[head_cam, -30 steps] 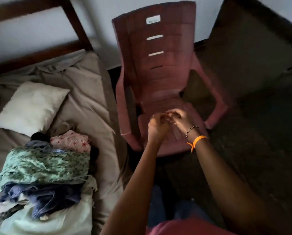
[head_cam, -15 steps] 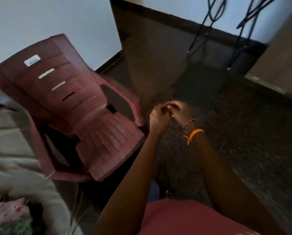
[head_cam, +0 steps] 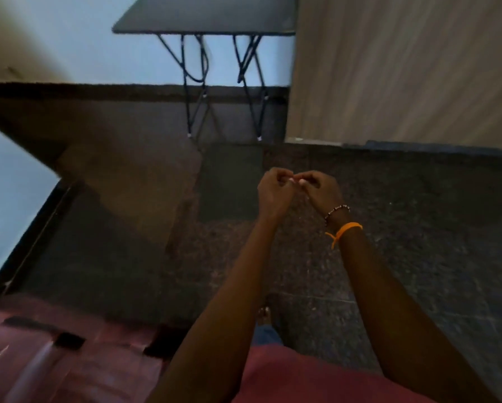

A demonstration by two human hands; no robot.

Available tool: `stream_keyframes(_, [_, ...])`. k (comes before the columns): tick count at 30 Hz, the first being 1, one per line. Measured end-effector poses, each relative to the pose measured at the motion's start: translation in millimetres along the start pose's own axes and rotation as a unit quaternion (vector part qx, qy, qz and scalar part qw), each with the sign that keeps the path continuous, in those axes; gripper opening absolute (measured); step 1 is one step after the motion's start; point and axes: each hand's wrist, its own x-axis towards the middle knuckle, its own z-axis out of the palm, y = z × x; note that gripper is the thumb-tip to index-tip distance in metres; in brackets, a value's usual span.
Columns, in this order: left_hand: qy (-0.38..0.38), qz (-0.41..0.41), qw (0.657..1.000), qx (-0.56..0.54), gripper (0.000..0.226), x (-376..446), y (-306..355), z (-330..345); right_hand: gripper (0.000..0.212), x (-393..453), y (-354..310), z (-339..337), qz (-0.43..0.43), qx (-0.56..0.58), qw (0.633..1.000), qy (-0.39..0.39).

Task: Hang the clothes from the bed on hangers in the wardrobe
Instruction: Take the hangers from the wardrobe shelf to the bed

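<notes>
I see both of my hands raised together in front of my chest, over a dark speckled floor [head_cam: 404,257]. My left hand [head_cam: 274,193] and right hand [head_cam: 321,191] meet at the fingertips, fingers curled inward. They may be pinching something tiny between them, but it is too small and blurred to tell what, or whether anything is there at all. On my right wrist sit a beaded bracelet [head_cam: 337,212] and an orange band [head_cam: 347,229].

No clothes and no bed show in this view, so I cannot describe the garments or say where they lie; they are out of frame. No hanger is visible either. The pale wood-grain panel [head_cam: 404,68] filling the upper right may be the side or door of the wardrobe, though I cannot confirm that. It stands beyond my hands, not touching them.

I judge that no garment is in hand and the hanging has not begun, or I am between items. The next move calls for freeing my fingers, finding a garment and a hanger, and reaching the wardrobe's rail.

Elsewhere: a dark tabletop [head_cam: 209,13] on thin black wire legs [head_cam: 197,82] stands against a pale wall at the top, just left of the panel. A reddish plastic chair [head_cam: 54,359], blurred, sits at the lower left. My reddish shirt [head_cam: 302,379] fills the bottom edge.
</notes>
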Motion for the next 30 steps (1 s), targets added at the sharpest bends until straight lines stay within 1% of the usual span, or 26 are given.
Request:
stream_keyframes(7, [-0.094,0.087,0.992,0.001,0.018,113.0,79.5,116.8,0.019,111.9,30.6,-104.2,0.023,0.048,0.991,0.126])
stream_keyframes(11, [-0.133,0.091,0.987,-0.025,0.017,169.4,128.1,198.1,0.019,183.8,55.1,-173.3,0.022,0.076,0.979,0.186])
stream_keyframes(15, [-0.128,0.097,0.986,-0.046,0.012,226.6,176.0,280.0,0.020,257.0,65.4,-246.4,0.008,0.124,0.970,0.207])
stream_keyframes(19, [-0.128,0.112,0.983,-0.071,0.016,283.2,222.6,347.0,0.020,326.8,70.2,-316.2,-0.014,0.107,0.974,0.199])
stream_keyframes(22, [-0.121,0.128,0.979,-0.100,0.016,319.8,252.2,383.1,0.020,378.4,74.9,-357.1,-0.027,0.098,0.975,0.196])
stream_keyframes(27, [-0.120,0.139,0.976,-0.114,0.014,394.9,299.2,435.3,0.020,473.5,85.3,-410.9,-0.059,0.080,0.978,0.181])
stream_keyframes(30, [-0.096,0.141,0.976,-0.135,0.017,445.1,332.8,466.6,0.020,536.6,91.8,-435.9,-0.074,0.076,0.981,0.164])
